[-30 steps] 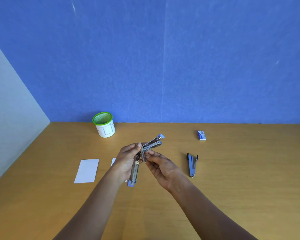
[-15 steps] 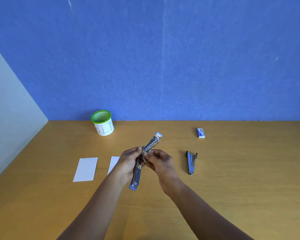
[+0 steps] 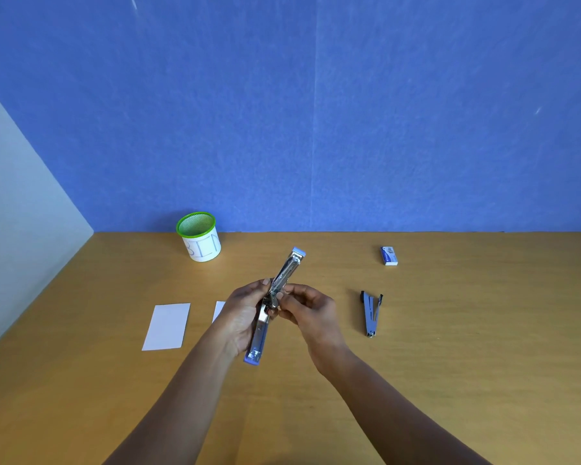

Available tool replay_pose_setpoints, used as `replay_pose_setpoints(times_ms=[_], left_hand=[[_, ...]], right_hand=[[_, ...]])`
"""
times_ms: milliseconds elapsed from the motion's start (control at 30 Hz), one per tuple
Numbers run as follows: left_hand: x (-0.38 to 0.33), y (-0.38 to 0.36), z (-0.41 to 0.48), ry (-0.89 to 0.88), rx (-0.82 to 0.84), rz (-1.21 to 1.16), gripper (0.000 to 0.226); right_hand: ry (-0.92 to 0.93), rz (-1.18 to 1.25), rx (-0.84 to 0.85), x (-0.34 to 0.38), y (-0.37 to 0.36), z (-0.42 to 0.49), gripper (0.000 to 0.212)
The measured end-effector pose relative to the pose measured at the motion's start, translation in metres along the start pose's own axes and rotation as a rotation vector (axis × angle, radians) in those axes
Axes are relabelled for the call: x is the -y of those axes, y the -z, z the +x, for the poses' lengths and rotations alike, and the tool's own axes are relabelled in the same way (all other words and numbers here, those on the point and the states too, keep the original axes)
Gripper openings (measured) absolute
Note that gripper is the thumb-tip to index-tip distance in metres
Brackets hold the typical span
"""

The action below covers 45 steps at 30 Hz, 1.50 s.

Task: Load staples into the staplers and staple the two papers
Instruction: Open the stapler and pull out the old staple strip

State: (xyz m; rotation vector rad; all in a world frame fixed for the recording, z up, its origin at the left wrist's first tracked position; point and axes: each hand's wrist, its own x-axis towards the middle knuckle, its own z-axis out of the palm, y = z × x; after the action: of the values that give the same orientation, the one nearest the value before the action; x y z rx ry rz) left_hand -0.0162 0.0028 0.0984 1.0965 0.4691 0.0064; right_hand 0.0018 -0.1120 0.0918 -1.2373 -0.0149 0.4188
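- The left hand was curled round the stapler near its hinge and carried it clear above the worktop.
- The right hand pinched the metal part by the hinge with thumb and fingertips. Whether a strip of staples sat between them was too small to tell.
- The stapler was swung open almost into one line, with the top arm pointing up and away and the base hanging toward the person. I judged this was to bare the magazine for loading.
- One hand steadied while the other worked the small part, which suited a sprung piece that could snap back.
- A second stapler lay on the worktop to the right, well apart from the hands and slightly agape. That made two staplers in all.
- One box, probably of staples, lay farther back on the right.
- There were two papers. One paper lay in full view on the left, and a second paper showed only an edge from behind the left hand. They lay apart, so stapling was not yet done.
- One green-rimmed cup stood by the wall.
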Motion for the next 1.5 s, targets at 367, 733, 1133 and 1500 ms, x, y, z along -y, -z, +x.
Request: replay_pose_setpoints(times_ms=[367, 733, 1133, 1500], left_hand=[[-0.009, -0.022, -0.007, -0.600, -0.247, 0.825, 0.011], [-0.004, -0.032, -0.005, -0.623, -0.203, 1.194, 0.023], [-0.003, -0.023, 0.001, -0.455, -0.161, 0.976, 0.023], [-0.003, -0.008, 0.006, -0.148, -0.264, 0.282, 0.023]], right_hand=[[-0.397, 0.489, -0.084, 0.007, -0.002, 0.007, 0.028], [-0.399, 0.598, -0.044, 0.009, 0.000, 0.005, 0.032], [-0.385, 0.551, -0.038, 0.008, 0.001, 0.004, 0.036], [-0.437, 0.397, -0.076, -0.002, 0.007, 0.010, 0.018]])
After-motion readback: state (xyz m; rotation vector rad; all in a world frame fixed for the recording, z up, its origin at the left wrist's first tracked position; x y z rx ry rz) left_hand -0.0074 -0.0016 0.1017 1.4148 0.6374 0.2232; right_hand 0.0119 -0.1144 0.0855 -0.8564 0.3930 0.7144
